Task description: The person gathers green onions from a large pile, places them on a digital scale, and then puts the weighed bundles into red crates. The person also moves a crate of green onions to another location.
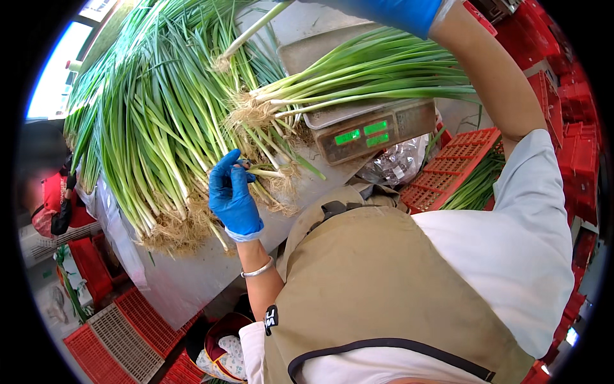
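Observation:
My left hand (235, 194), in a blue glove, has its fingers curled over the roots of a large heap of green garlic or similar leafy stalks (168, 125). A short pale stalk (265, 172) meets its fingertips; whether it is pinched or only touched is unclear. At the top edge, my gloved right hand (398, 14) is partly cut off. A single stalk (254, 31) runs down from its fingers, roots hanging above the heap. A loose bunch (355, 74) lies across the pan of a digital scale (374, 132), its roots overhanging the left side.
The metal table (187, 278) ends close before my apron. Clear plastic wrapping (398, 161) and a red crate (451, 168) with more greens stand right of the scale. Red crates (580, 168) are stacked farther right, others (115, 336) lower left. A person (53, 192) is at far left.

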A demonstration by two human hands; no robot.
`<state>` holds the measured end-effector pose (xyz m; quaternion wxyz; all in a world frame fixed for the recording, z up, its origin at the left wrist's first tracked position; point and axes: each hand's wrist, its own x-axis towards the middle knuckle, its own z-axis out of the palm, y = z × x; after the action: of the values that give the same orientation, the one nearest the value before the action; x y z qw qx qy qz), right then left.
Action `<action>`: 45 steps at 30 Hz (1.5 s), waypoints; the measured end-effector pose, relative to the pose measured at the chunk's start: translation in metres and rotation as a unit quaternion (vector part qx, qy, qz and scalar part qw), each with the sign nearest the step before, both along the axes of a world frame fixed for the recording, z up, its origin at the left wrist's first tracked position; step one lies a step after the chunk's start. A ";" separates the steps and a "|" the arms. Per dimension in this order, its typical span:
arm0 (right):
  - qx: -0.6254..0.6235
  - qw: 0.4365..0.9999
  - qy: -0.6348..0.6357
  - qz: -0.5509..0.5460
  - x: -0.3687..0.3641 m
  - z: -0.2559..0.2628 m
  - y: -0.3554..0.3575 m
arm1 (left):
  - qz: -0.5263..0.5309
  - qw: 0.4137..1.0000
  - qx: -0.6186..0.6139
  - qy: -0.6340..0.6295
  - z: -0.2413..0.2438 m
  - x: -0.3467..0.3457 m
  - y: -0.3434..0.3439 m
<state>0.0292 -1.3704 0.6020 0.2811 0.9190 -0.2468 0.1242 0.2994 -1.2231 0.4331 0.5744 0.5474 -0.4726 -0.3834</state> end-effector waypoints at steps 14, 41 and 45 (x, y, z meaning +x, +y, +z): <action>0.040 0.999 0.019 -0.010 0.024 -0.053 0.013 | 0.005 0.919 -0.196 -0.342 0.033 -0.028 -0.010; 0.378 0.909 0.065 -0.164 0.167 -0.101 -0.001 | -0.189 0.937 -0.002 0.293 -0.048 -0.021 -0.022; 0.510 0.859 0.050 -0.015 0.327 -0.024 0.054 | -0.005 0.938 -0.083 0.336 -0.004 0.035 -0.016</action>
<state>0.3565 -1.3159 0.5783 -0.2131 0.9350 -0.2748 -0.0695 0.3345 -1.2396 0.4288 0.7412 0.3348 -0.2849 -0.5073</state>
